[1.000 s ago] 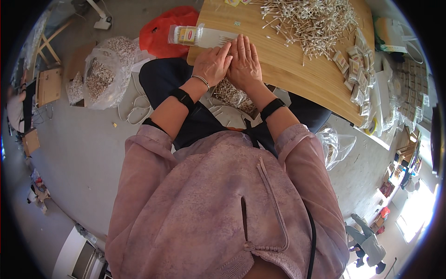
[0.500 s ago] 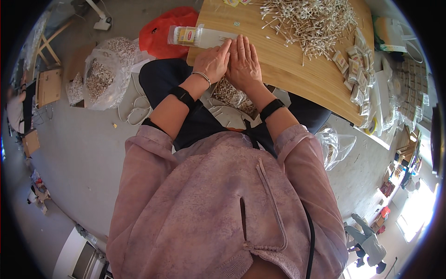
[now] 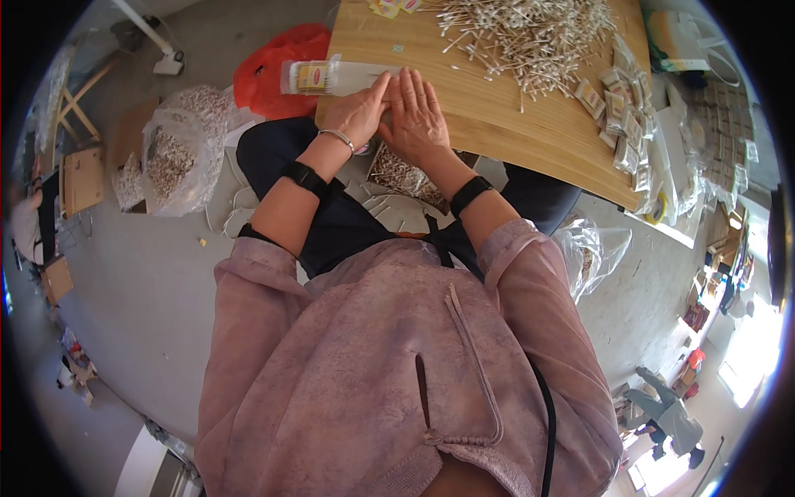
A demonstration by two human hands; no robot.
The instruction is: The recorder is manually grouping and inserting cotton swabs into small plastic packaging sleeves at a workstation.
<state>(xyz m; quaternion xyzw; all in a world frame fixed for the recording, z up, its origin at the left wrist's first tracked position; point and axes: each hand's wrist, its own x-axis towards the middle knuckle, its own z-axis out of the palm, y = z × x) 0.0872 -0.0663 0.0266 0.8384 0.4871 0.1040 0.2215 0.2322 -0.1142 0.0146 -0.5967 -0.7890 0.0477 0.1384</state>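
At the near left corner of the wooden table [image 3: 489, 124], my left hand [image 3: 356, 114] and my right hand [image 3: 416, 118] lie side by side with their thumb sides together. Both hands have their fingers stretched out. The right one is palm down and flat; whatever lies under the palms is hidden. Just beyond the left fingertips, a whitish plastic strip [image 3: 354, 76] lies on the table. At its left end is a clear bag of cotton swabs [image 3: 311, 78] with a yellow and red label. A large heap of loose cotton swabs [image 3: 530, 37] covers the table's far part.
Several small packets of swabs [image 3: 623, 116] are piled along the table's right edge. A box of swabs [image 3: 410, 178] sits below the near edge, between my legs. A red plastic bag [image 3: 273, 79] and a big clear bag of swabs [image 3: 175, 157] stand at the left.
The whole view has shifted, with the table now a little further left. My hands stay together at the table's corner, their fingers still stretched out.
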